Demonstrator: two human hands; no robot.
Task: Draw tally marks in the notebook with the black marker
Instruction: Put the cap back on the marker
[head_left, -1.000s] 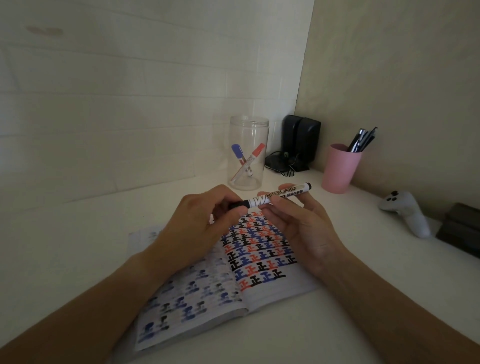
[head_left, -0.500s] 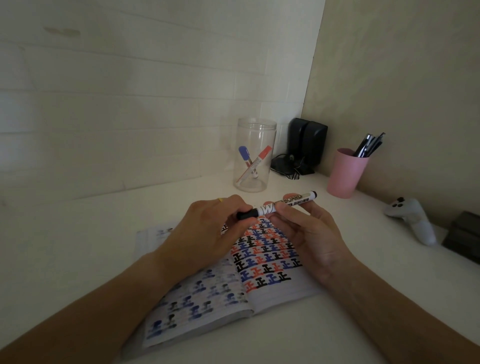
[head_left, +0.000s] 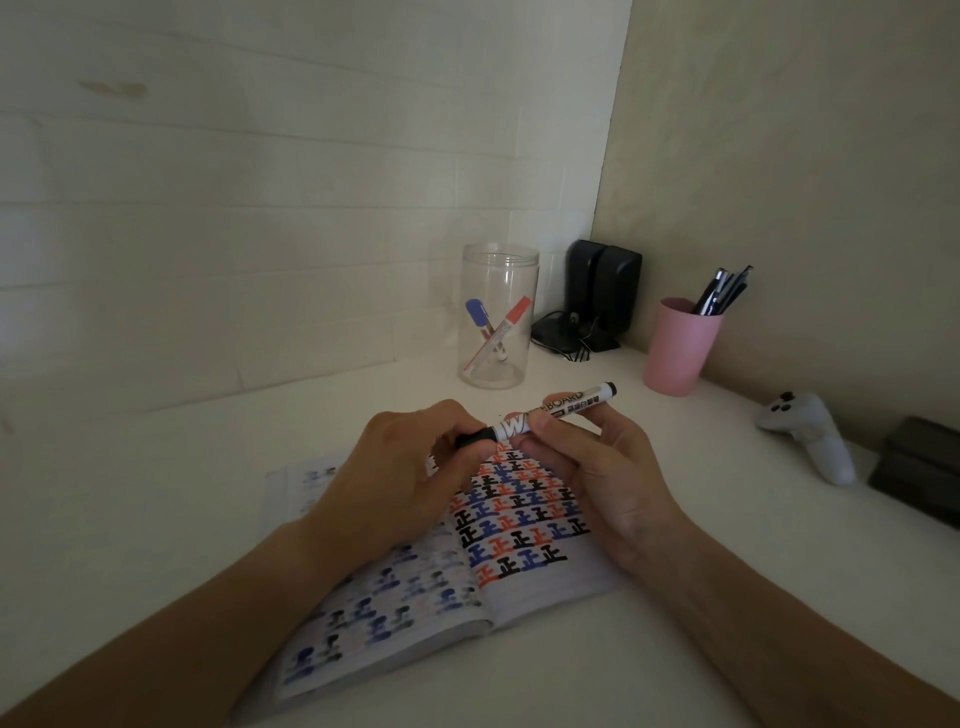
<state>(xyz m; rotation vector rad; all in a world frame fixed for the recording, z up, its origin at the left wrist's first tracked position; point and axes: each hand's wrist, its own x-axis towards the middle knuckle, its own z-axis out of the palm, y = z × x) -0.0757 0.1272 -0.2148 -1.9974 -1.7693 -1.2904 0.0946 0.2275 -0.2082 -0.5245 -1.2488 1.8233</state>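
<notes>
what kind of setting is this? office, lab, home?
Likely a home desk in a room corner: a pink cup of pens, small black speakers with loose cables, and a white game controller on the white desktop.

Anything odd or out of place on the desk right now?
Nothing stands out. The notebook lies open and flat, the black marker is held above it by both hands, and the clear jar and pink cup stand upright.

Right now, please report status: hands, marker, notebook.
Left hand grip on marker cap end, right hand on barrel. Marker above open notebook, not touching page. Nothing in the way.
</notes>
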